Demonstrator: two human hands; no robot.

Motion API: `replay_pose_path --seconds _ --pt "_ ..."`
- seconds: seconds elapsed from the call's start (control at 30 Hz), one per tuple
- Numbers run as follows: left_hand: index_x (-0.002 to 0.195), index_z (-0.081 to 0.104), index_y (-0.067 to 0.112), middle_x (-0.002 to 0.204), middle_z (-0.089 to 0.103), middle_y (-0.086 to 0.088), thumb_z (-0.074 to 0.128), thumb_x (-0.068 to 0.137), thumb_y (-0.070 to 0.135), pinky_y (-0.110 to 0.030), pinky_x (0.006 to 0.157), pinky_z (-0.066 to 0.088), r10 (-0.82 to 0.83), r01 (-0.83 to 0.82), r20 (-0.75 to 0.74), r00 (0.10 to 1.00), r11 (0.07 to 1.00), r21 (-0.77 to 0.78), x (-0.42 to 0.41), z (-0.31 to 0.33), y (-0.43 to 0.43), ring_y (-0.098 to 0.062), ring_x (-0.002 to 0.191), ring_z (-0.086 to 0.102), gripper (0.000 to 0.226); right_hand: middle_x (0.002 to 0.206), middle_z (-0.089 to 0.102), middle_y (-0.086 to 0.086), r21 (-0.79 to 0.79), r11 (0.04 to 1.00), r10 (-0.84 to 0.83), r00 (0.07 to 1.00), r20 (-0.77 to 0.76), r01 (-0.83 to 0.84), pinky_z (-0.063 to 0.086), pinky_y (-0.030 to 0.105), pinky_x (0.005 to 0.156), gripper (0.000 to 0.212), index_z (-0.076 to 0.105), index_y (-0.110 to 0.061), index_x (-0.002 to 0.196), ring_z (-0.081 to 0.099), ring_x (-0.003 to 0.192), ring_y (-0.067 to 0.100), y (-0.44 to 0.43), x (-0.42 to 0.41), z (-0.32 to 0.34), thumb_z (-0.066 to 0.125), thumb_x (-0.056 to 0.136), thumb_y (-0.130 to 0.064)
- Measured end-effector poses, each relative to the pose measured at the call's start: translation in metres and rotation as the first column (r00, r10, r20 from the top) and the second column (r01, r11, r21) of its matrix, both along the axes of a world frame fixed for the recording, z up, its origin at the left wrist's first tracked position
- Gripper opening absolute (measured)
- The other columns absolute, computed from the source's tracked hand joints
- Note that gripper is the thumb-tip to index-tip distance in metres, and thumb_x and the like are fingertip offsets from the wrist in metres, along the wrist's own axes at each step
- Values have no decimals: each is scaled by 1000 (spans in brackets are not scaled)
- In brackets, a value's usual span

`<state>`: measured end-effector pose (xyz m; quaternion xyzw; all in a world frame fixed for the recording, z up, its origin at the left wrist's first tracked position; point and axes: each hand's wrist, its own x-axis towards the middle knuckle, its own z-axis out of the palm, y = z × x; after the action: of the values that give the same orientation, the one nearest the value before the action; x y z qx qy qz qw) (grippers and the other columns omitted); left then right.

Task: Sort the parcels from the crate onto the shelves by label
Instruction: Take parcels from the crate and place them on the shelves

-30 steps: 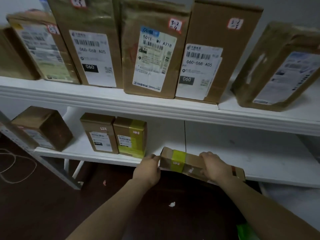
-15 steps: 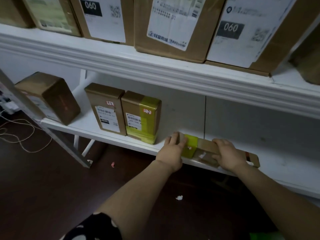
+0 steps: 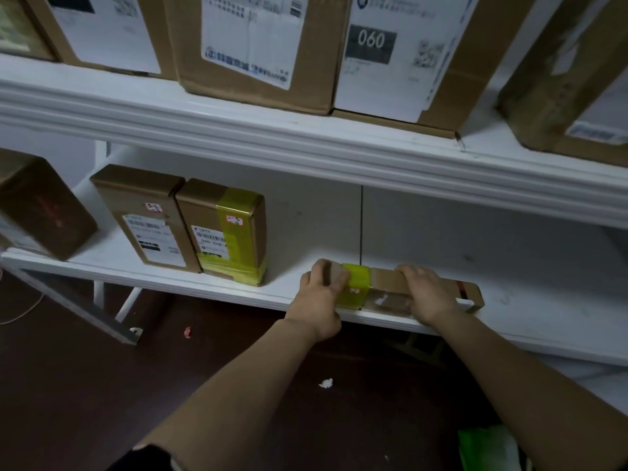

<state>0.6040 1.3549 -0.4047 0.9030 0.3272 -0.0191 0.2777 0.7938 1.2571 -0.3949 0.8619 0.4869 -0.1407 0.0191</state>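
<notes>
The left hand (image 3: 319, 297) is gripping the left end of a flat brown parcel (image 3: 384, 282) banded with yellow tape, its fingers curling over the top. The right hand (image 3: 429, 294) is clasping the parcel's right half. The parcel is lying at the front edge of the lower shelf (image 3: 282, 287). On the upper shelf (image 3: 238, 130), a large box (image 3: 390, 79) is showing a label reading "060".
</notes>
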Motion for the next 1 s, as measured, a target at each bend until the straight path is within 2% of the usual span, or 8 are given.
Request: replay_pose_path --seconds 0.2,0.33,0.4,0.6,0.73,0.83,0.9,1.0 --pt "151 13 34 153 -8 -1 60 81 11 -36 111 35 -28 27 -34 999 999 -23 2 2 -4 -26 141 7 87 144 37 8 28 999 -27 1000 1 27 24 31 112 64 30 -17 143 30 134 27 -6 3 -6 54 87 0" --pt "151 8 35 156 -13 -1 60 82 8 -36 109 38 10 -12 -56 998 999 -39 -1 20 -10 -26 145 5 91 158 11 5 10 1000 -27 1000 -8 27 6 34 120 82 9 -15 152 7 146 24 -12 -7 9 61 88 -12" --pt "152 5 35 157 -17 -3 58 83 6 -33 108 38 44 -47 -71 997 998 -50 -4 36 -16 -27 146 3 92 160 5 3 7 1000 -27 1000 -10 27 2 34 120 87 4 -16 152 2 147 22 -21 -16 23 62 87 -16" --pt "151 11 28 158 -8 -9 55 86 7 -32 103 41 3 -8 -135 991 999 -40 -12 110 -44 -27 145 11 82 159 8 1 3 998 -58 998 -19 58 -2 33 119 83 7 -18 152 2 147 21 -62 -41 89 60 88 -22" --pt "151 17 24 158 0 -11 54 87 13 -37 109 36 -122 124 -172 978 992 3 -12 154 -66 -30 144 16 75 156 17 3 21 991 -128 992 -12 129 -3 32 117 76 21 -16 148 8 145 22 -104 -64 137 62 86 -27" --pt "149 25 22 157 9 -13 55 87 15 -34 110 34 -281 289 -159 946 957 30 -8 186 -92 -31 140 29 70 157 17 3 23 971 -237 971 16 237 -2 36 118 80 19 -18 150 8 146 23 -147 -87 166 63 85 -33" --pt "149 27 22 154 17 -14 57 86 17 -34 110 34 -399 407 -146 905 913 29 -10 201 -116 -31 135 36 70 153 22 4 35 942 -335 941 38 334 3 36 118 79 21 -17 149 12 144 24 -181 -110 179 62 84 -37" --pt "150 24 23 150 25 -15 59 84 22 -34 110 33 -585 591 -127 801 806 19 -17 216 -157 -30 135 35 74 149 29 6 36 860 -511 858 47 510 11 36 116 77 26 -19 147 20 140 24 -235 -151 194 62 83 -41"
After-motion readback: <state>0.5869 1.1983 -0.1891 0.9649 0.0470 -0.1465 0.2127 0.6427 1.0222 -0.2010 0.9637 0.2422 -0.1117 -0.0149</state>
